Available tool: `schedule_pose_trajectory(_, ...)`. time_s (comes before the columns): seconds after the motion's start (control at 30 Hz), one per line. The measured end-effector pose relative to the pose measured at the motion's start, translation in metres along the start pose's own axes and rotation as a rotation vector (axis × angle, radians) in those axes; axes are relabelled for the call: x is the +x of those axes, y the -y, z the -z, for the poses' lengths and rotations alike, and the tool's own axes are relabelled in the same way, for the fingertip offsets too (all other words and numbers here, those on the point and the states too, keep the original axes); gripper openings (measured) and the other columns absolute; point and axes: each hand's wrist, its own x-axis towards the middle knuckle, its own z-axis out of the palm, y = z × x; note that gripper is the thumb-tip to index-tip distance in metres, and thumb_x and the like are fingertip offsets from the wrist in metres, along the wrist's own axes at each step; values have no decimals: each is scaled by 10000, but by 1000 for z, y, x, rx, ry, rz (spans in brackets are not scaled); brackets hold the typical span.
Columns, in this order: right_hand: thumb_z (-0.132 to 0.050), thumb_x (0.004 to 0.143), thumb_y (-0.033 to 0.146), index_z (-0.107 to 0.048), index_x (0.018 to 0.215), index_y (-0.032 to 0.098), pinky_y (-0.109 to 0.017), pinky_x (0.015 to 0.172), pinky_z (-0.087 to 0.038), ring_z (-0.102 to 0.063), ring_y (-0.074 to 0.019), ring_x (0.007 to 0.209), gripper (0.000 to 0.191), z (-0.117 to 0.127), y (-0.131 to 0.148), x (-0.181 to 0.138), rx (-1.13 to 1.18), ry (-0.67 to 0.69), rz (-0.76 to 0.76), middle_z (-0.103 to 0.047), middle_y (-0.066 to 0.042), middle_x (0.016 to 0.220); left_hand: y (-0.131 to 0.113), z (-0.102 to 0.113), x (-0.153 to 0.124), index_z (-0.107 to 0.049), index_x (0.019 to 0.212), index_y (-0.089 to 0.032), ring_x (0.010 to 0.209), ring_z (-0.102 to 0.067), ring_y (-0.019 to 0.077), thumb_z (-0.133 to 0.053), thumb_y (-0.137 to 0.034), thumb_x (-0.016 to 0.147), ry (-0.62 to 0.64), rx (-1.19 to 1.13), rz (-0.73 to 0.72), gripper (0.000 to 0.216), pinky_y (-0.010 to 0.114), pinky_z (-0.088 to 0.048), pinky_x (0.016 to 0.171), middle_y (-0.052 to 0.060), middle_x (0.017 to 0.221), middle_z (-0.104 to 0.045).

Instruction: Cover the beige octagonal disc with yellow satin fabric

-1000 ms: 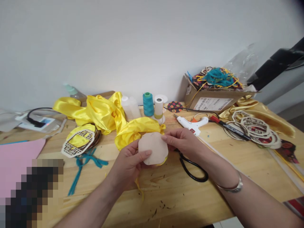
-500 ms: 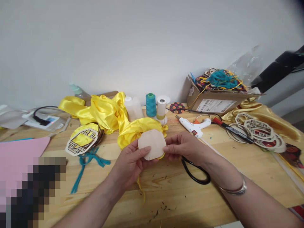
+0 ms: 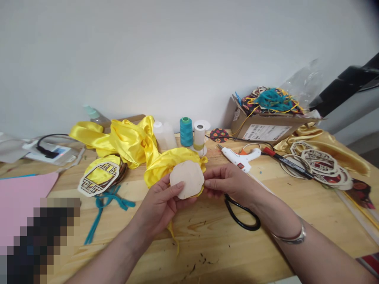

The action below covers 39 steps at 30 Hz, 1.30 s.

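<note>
My left hand (image 3: pixel 161 201) is closed on a thin, pale wooden plaque (image 3: pixel 189 177) with rounded, scalloped edges, its thumb lying on the face and the fingers underneath. Yellow satin fabric (image 3: pixel 168 161) bunches behind the plaque, and a strip of it shows along the lower right edge. At that right edge my right hand (image 3: pixel 226 181) pinches the border of the satin, thumb against fingers; the fingertips are partly hidden. Under the right wrist, a black loop handle (image 3: pixel 242 219), perhaps of scissors, lies on the wooden table (image 3: pixel 177 264).
A white glue gun (image 3: pixel 241 157), a black marker (image 3: pixel 291 163) and carved wooden frames (image 3: pixel 322 165) lie right. Behind stand a teal thread spool (image 3: pixel 186 132), white bottles (image 3: pixel 164 136) and a cardboard box (image 3: pixel 266 128). Left are another carved frame (image 3: pixel 99 179) and teal cord (image 3: pixel 99 217).
The whole view has shifted slightly, so things sit a little further left. The right fingertips have moved slightly off the plaque's face to its edge; the left hand keeps its hold.
</note>
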Motion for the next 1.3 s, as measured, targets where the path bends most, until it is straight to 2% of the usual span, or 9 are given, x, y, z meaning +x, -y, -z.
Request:
schedule_pose_trajectory(0.23,-667,674,264,-664,707,108,-199,486,-359,-469,-61,496,160,-2,0,1,7,-84,-4,-591,8,582,0,2,-2,-603,1134,-212,835,-676,178,-598,-78,800,40,21,18,360,296,-608,625,62,1064,-699)
schedule_pose_trajectory(0.63,-652,684,255,-652,706,123,-211,502,-362,-472,-68,505,133,-2,4,-1,23,-74,-7,-586,14,593,1,2,0,-640,1075,-195,827,-686,210,-658,-126,752,20,97,-28,331,295,-604,607,74,1022,-715)
schedule_pose_trajectory(0.8,-641,735,389,-628,662,132,-222,511,-389,-502,-77,502,267,-2,0,1,62,-69,3,-603,-2,583,1,3,0,-633,1094,-190,809,-687,213,-682,-144,732,9,113,-50,368,297,-605,592,80,1017,-715)
schedule_pose_trajectory(0.87,-666,714,418,-627,665,132,-222,508,-387,-500,-78,502,292,-2,-2,2,40,-81,15,-600,-2,589,2,3,-1,-626,1115,-193,795,-687,206,-681,-146,737,12,113,-36,385,296,-606,587,78,1010,-717)
schedule_pose_trajectory(1.0,-712,647,343,-631,681,126,-213,476,-340,-455,-68,480,234,-4,-4,3,-30,-128,25,-564,18,567,3,2,-2,-617,1138,-188,812,-687,204,-651,-141,767,47,112,-16,376,300,-608,593,83,1027,-714)
schedule_pose_trajectory(1.2,-679,668,333,-606,632,141,-217,456,-311,-440,-77,473,209,-4,-5,3,-73,-167,38,-538,19,533,4,3,-2,-664,1068,-151,763,-702,236,-602,-231,815,24,60,4,273,352,-610,574,103,903,-743)
schedule_pose_trajectory(1.3,-674,666,329,-613,654,140,-216,460,-320,-444,-76,478,199,-4,-5,3,-66,-171,27,-546,17,552,3,4,-2,-672,1059,-152,770,-704,246,-616,-200,797,55,56,7,272,380,-609,610,98,891,-748)
